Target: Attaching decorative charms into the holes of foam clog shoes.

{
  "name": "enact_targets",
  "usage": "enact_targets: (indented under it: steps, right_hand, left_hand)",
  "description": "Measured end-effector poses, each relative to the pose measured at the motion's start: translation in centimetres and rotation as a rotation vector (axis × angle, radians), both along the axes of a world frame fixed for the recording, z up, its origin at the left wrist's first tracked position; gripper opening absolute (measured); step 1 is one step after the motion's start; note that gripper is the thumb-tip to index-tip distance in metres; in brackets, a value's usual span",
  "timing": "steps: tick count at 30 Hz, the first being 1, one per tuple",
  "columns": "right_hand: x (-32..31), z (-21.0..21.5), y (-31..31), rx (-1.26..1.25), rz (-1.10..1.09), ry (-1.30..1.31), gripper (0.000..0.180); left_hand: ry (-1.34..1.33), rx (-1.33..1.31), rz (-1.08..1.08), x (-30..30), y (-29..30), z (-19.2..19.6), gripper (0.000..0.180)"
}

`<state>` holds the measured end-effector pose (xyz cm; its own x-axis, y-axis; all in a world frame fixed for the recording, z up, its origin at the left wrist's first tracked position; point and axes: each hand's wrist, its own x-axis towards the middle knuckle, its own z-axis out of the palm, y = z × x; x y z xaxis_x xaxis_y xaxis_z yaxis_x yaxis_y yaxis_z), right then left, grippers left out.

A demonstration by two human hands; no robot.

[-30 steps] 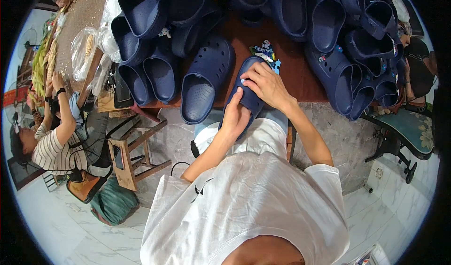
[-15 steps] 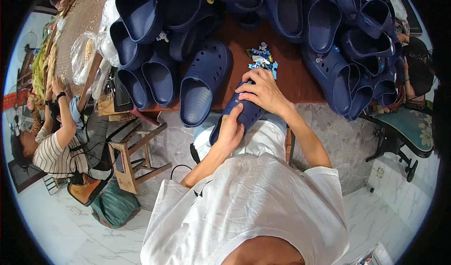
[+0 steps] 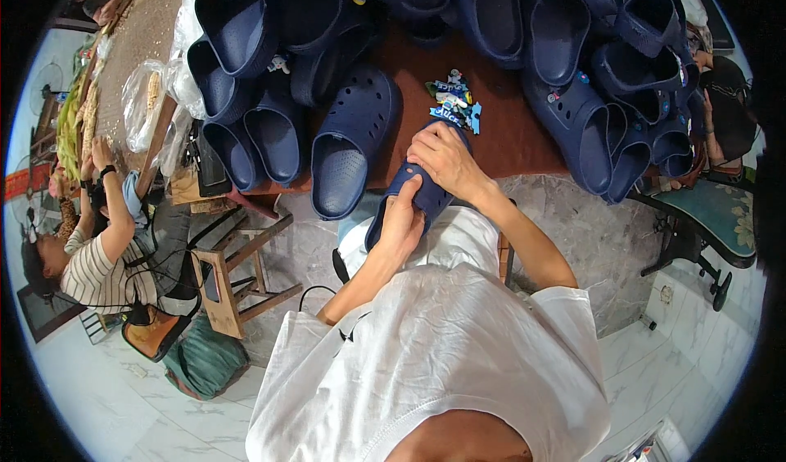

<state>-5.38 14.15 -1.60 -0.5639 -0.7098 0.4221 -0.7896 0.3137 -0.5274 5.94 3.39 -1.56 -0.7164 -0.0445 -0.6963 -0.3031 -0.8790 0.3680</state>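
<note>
Two bare hands on one navy clog (image 3: 431,198), which sits at the near edge of the reddish-brown worktop (image 3: 413,65), toe pointing away, heel over the lap. Left hand (image 3: 402,218): gripping the clog, thumb along its upper; remaining fingers mostly hidden, cannot tell how they lie. Right hand (image 3: 447,160): fingers bent and close together over the toe part, touching it; cannot tell whether anything small is pinched under them. Just beyond the toe, a small heap of colourful charms (image 3: 452,101) on the cloth. Left of the held shoe, well clear of it, a second navy clog (image 3: 354,144), opening toward the wearer, heel past the edge. More navy clogs (image 3: 573,126) crowd both sides. Far left, a person in a striped top (image 3: 106,274), near a wooden stool (image 3: 219,292).
</note>
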Motion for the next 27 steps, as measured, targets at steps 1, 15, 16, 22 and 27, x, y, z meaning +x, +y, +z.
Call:
enact_targets:
  steps: [1,15,16,22,27]
  right_hand:
    - [-0.2,0.0,-0.1,-0.010,0.009,0.004,0.009]
    - [-7.4,-1.2,2.5,-0.068,-0.433,-0.259,0.015]
    - [-7.7,-1.5,2.9,-0.067,-0.435,-0.259,0.015]
    - [-7.0,-1.4,3.1,-0.064,-0.393,-0.254,0.018]
    - [-1.9,0.2,3.5,-0.011,-0.429,-0.125,0.026]
  left_hand:
    - [0.002,0.008,0.003,-0.1,0.0,0.1,0.038]
    - [0.007,0.230,0.050,-1.1,-0.1,0.8,0.040]
    - [0.010,0.238,0.078,-1.1,-0.1,0.7,0.041]
    - [0.023,0.194,0.079,-1.6,0.6,0.7,0.040]
    - [0.085,0.232,0.041,-2.2,0.5,1.0,0.046]
